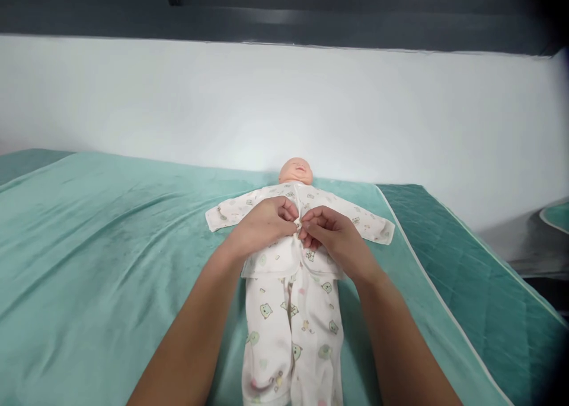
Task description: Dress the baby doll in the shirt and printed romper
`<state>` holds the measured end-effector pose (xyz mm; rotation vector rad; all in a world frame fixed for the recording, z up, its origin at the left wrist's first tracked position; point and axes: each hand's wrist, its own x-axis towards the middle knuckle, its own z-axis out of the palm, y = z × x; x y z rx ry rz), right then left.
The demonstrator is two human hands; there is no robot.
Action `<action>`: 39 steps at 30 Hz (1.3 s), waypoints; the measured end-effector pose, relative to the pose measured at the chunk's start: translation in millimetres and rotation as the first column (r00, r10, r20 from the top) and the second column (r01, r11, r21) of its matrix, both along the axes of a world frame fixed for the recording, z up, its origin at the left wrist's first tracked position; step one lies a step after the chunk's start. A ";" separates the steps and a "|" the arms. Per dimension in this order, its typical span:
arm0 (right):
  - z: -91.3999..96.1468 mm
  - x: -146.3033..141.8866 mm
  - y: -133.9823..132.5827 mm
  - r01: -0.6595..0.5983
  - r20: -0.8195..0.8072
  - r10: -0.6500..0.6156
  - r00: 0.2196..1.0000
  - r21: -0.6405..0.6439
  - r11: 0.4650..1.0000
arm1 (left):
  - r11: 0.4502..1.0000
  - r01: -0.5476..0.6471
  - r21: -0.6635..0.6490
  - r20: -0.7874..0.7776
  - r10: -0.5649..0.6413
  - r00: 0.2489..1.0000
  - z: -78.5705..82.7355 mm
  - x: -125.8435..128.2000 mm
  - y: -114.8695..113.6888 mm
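A baby doll (pixel 296 170) lies on its back, its head toward the wall. It wears a white, animal-printed baby shirt (pixel 271 266) with both sleeves spread wide, and matching baby trousers (pixel 311 341). Over the chest, my left hand (pixel 272 219) pinches the shirt's front edge from the left. My right hand (pixel 326 228) pinches the same front opening from the right, its fingertips almost meeting the left ones. A small gathered bit of cloth shows between the fingertips. Whether a button or snap is there, I cannot make out.
The doll rests on a light green sheet (pixel 111 264) with soft creases. A darker green quilted mattress (pixel 462 246) shows on the right. Behind the bed stands a white wall (pixel 222 104) under a dark window frame (pixel 284 18). Another green edge (pixel 558 216) appears at far right.
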<state>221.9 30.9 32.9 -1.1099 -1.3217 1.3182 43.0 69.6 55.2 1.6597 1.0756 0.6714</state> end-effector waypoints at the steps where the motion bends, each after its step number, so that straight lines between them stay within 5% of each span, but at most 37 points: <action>1: 0.1 0.2 0.1 0.000 0.012 0.000 1.000 0.005 1.000 | 1.000 0.004 -0.011 0.020 -0.004 1.000 -0.1 -0.7 0.7; 7: -2.5 1.0 -0.3 -0.018 0.093 0.013 0.996 0.049 0.999 | 0.991 0.093 -0.097 0.131 -0.080 0.988 -1.1 -6.0 6.0; 16: 1.8 -2.8 -5.5 0.144 0.411 -0.137 0.901 0.012 0.989 | 0.995 0.072 -0.071 0.050 -0.068 0.996 -0.2 -6.2 4.3; 26: -0.1 -2.3 -2.4 0.162 0.315 -0.138 0.939 -0.054 0.985 | 0.999 -0.010 0.050 -0.081 0.014 0.997 1.0 -1.9 3.4; 39: -4.7 -5.3 -0.9 0.170 0.296 -0.149 0.944 -0.047 0.984 | 0.994 0.063 0.085 -0.220 -0.043 0.975 11.6 -2.5 -4.7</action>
